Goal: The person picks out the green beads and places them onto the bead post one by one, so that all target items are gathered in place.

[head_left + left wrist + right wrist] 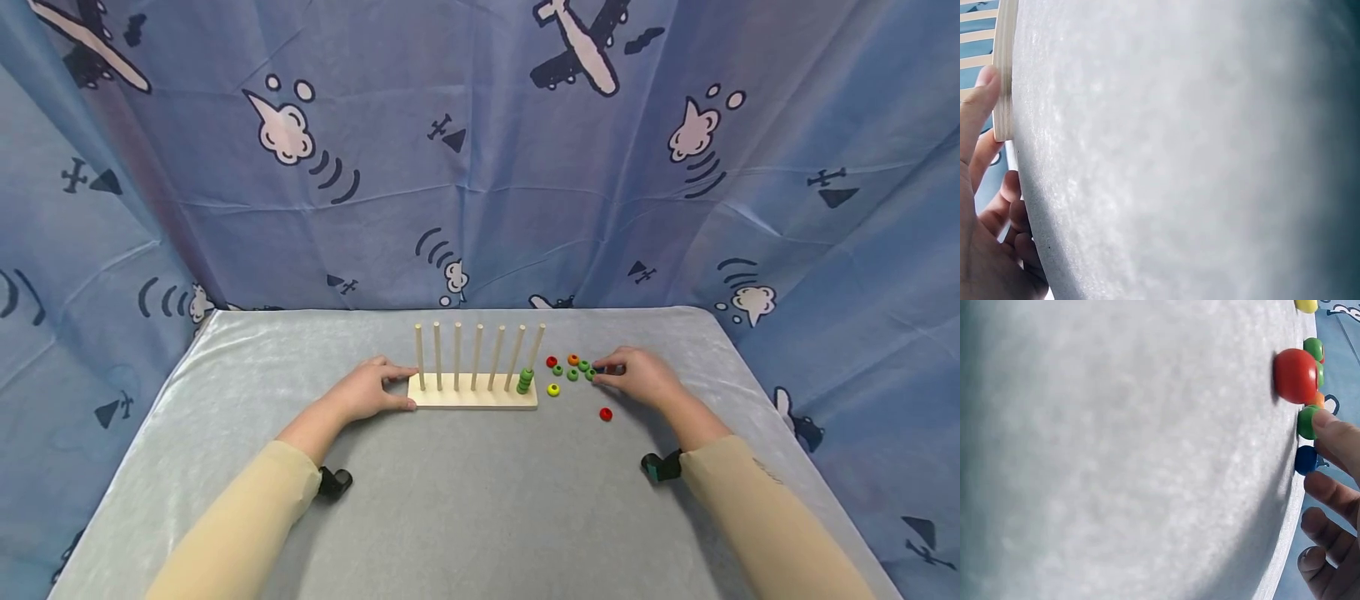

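Note:
A pale wooden peg rack (472, 400) stands on the table, its upright pegs in a row. Several green beads (525, 381) are stacked on its rightmost peg. My left hand (363, 390) grips the rack's left end, thumb along the front edge; the left wrist view shows the thumb on the wooden base (1004, 94). Right of the rack, my right hand (637, 377) pinches a green bead (1307, 422) between thumb and forefinger, down at the table. A blue bead (1305, 460) sits close beside those fingers, while the other fingers are loosely bent.
Around the right hand lie more loose beads: a yellow one (553, 390), an orange one (573, 360), a red one (551, 362) and several green ones (573, 375). Another red bead (606, 414) lies nearer the front. A patterned blue curtain (465, 167) hangs behind the grey-covered table (487, 517).

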Demonstrator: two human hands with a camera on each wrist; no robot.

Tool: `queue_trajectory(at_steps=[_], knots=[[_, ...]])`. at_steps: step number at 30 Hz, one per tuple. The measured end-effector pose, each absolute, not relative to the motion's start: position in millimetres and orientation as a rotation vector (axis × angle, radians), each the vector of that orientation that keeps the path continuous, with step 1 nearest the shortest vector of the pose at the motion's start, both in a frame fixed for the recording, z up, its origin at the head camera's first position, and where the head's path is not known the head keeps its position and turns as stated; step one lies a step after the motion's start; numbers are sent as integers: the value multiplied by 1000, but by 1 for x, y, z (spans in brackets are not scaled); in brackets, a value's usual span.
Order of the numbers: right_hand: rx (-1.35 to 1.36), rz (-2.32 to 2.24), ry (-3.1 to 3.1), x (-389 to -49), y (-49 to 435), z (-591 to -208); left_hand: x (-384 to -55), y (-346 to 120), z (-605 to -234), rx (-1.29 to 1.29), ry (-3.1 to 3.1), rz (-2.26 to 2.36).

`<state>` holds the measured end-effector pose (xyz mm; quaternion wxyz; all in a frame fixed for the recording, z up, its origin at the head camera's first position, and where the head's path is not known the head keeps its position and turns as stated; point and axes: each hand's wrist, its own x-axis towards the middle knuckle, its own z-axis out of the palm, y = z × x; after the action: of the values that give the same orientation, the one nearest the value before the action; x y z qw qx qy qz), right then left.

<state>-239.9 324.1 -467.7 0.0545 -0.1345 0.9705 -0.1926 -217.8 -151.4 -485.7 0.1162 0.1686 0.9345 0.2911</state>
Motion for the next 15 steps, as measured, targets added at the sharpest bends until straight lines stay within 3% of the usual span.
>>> queue_trajectory(at_steps=[15], knots=[[-435,-512,2955,-243,320,-470,-219,-152,-488,498,2737,845]])
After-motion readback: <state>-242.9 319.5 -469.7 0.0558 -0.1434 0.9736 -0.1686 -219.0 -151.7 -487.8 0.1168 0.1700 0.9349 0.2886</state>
